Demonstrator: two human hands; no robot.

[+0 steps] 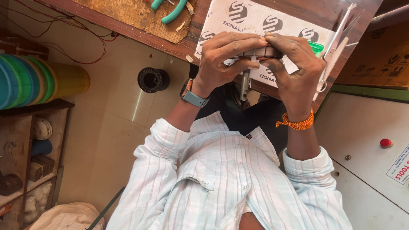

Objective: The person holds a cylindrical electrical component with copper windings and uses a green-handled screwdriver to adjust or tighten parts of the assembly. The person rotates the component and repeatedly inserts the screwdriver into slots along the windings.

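My left hand (226,55) and my right hand (294,68) are closed together on a small round metal part with a steel shaft (245,83) that hangs down below my fingers. The part's body is mostly hidden by my fingers. I hold it just off the front edge of a wooden workbench (140,36). A watch sits on my left wrist and an orange thread band on my right wrist.
A printed white card sheet (255,17) lies on the bench under my hands. Scissors (336,47) lie at its right, green-handled pliers (170,10) at the back. A black spool (152,79) lies on the tiled floor. Coloured rolls (30,79) top a shelf at left. A white cabinet (375,170) stands at right.
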